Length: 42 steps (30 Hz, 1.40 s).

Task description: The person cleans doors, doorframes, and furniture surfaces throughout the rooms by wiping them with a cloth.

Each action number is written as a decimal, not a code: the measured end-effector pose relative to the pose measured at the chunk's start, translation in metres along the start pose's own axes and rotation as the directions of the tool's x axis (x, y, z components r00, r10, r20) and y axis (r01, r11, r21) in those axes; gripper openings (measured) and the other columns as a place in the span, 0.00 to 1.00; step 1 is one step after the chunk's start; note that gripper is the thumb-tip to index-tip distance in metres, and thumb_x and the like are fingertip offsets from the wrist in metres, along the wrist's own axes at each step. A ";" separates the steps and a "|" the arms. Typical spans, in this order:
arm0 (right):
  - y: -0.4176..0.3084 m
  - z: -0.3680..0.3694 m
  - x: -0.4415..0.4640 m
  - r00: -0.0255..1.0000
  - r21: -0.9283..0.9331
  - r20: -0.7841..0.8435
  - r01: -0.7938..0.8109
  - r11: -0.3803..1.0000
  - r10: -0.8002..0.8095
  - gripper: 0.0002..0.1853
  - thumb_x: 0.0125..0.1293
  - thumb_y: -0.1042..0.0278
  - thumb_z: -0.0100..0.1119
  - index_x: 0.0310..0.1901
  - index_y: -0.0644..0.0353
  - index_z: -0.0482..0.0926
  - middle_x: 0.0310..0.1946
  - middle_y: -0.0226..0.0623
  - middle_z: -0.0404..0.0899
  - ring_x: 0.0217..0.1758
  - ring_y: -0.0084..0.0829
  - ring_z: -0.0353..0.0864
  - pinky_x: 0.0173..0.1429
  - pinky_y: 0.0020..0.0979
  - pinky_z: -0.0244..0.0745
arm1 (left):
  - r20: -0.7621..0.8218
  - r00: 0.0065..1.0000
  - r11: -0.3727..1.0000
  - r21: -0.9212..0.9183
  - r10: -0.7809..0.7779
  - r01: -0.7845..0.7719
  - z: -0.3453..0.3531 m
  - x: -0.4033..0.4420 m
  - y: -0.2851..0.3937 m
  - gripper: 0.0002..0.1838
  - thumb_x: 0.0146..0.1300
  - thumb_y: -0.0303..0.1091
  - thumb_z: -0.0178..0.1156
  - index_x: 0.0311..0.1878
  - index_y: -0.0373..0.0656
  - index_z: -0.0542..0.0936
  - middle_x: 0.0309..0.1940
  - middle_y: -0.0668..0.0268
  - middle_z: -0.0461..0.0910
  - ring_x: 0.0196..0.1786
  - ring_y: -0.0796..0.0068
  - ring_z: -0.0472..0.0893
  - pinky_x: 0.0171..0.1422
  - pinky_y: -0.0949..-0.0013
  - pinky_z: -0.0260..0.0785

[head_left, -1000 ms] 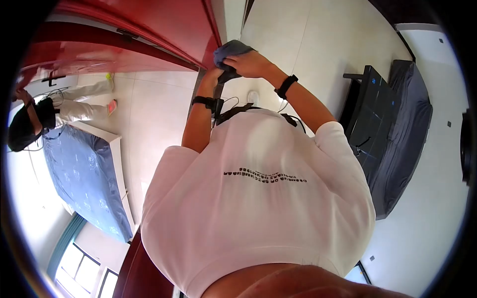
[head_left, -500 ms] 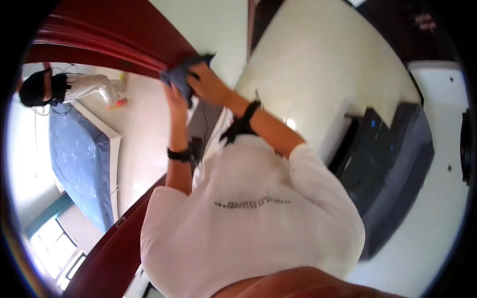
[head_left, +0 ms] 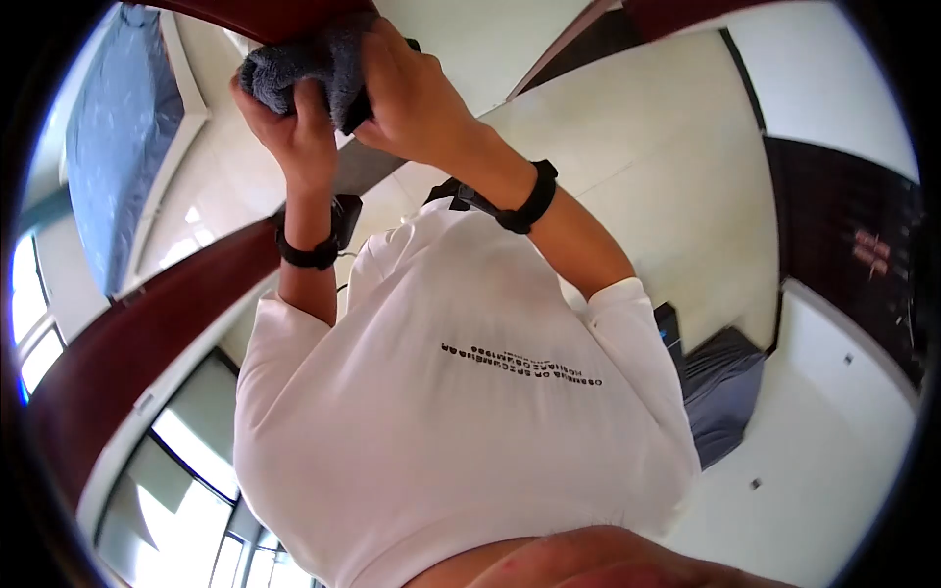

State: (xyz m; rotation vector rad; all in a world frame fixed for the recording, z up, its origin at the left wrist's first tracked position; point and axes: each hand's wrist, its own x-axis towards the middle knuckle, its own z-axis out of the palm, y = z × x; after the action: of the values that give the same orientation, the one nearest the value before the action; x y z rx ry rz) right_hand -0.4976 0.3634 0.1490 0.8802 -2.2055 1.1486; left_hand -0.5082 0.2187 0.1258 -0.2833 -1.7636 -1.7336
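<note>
A grey fluffy cloth (head_left: pixel 277 73) is bunched up against the lower edge of a dark red wooden door frame (head_left: pixel 230 15) at the top of the view. My left hand (head_left: pixel 294 132) grips the cloth from below, its fingers curled into the fabric. On the right side of the same cloth, my right hand (head_left: pixel 407 93) is closed over it, with the fingertips partly hidden by the folds. Both hands are raised close together, and each wrist wears a black strap.
A bed with a blue plastic-covered mattress (head_left: pixel 113 147) stands through the doorway on the left. A dark red door (head_left: pixel 176 299) runs along the left. Dark grey covered furniture (head_left: pixel 725 392) lies to the right, beyond the pale tiled floor (head_left: pixel 647 167).
My view has swung, and the hands with the cloth now appear higher and larger, slightly further left. The person beyond the doorway has left the view. Both hands keep hold of the cloth.
</note>
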 end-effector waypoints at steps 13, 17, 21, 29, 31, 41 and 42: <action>0.055 -0.014 -0.040 0.928 0.068 0.340 -0.184 0.981 0.151 0.27 0.46 0.73 0.68 0.46 0.69 0.63 0.38 0.56 0.74 0.34 0.58 0.80 0.34 0.48 0.78 | -0.170 0.946 0.891 0.325 -0.276 0.319 0.031 -0.054 -0.028 0.10 0.52 0.21 0.63 0.37 0.35 0.72 0.25 0.66 0.74 0.31 0.82 0.70 0.38 0.74 0.68; 0.043 -0.036 -0.010 0.963 0.193 0.265 -0.096 0.977 0.042 0.25 0.48 0.74 0.67 0.45 0.69 0.64 0.38 0.57 0.74 0.32 0.58 0.79 0.33 0.47 0.77 | -0.208 0.956 0.882 0.381 -0.209 0.276 0.036 -0.003 0.034 0.11 0.46 0.21 0.68 0.30 0.36 0.73 0.21 0.66 0.74 0.28 0.84 0.69 0.34 0.74 0.67; 0.042 -0.028 -0.020 0.955 0.307 0.249 -0.237 0.922 0.162 0.20 0.54 0.71 0.66 0.46 0.65 0.70 0.34 0.53 0.78 0.38 0.59 0.79 0.39 0.44 0.78 | -0.247 0.923 0.791 0.478 -0.294 0.380 0.047 -0.005 0.052 0.11 0.46 0.23 0.68 0.30 0.35 0.75 0.19 0.65 0.74 0.26 0.82 0.69 0.32 0.73 0.68; 0.101 -0.035 -0.101 0.664 -0.021 0.729 -0.218 0.976 0.164 0.17 0.56 0.66 0.65 0.43 0.66 0.75 0.35 0.55 0.80 0.42 0.57 0.79 0.49 0.47 0.76 | -0.010 0.901 0.590 0.753 -0.434 0.292 0.046 -0.164 -0.086 0.14 0.54 0.37 0.63 0.37 0.34 0.82 0.29 0.43 0.81 0.36 0.54 0.85 0.39 0.55 0.74; 0.110 -0.062 -0.100 0.682 0.025 0.715 -0.245 0.969 0.154 0.16 0.57 0.63 0.64 0.41 0.66 0.77 0.38 0.54 0.80 0.44 0.54 0.79 0.51 0.46 0.75 | 0.008 0.675 0.611 0.434 -0.738 0.662 0.068 -0.177 -0.092 0.15 0.64 0.37 0.52 0.43 0.36 0.82 0.34 0.53 0.84 0.39 0.61 0.84 0.44 0.59 0.74; 0.222 -0.194 -0.120 0.904 0.027 -0.023 -0.426 0.904 0.426 0.22 0.68 0.60 0.59 0.53 0.69 0.68 0.40 0.61 0.79 0.45 0.62 0.79 0.46 0.47 0.74 | 0.530 0.394 0.604 0.310 -0.751 0.734 0.249 -0.121 -0.028 0.30 0.77 0.53 0.36 0.64 0.35 0.70 0.51 0.66 0.75 0.53 0.77 0.71 0.63 0.72 0.63; 0.217 -0.212 -0.103 0.918 0.104 -0.113 -0.369 0.924 0.379 0.19 0.69 0.62 0.58 0.52 0.69 0.68 0.41 0.60 0.79 0.45 0.60 0.79 0.46 0.46 0.74 | 0.544 0.408 0.632 0.325 -0.734 0.703 0.270 -0.101 -0.007 0.29 0.77 0.51 0.38 0.63 0.34 0.69 0.51 0.67 0.75 0.52 0.77 0.71 0.63 0.72 0.63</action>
State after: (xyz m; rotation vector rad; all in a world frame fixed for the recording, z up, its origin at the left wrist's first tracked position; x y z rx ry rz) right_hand -0.5603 0.6683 0.0767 0.4013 -2.2895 1.4346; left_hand -0.5118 0.5040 0.0830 -0.0636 -2.7244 -2.3816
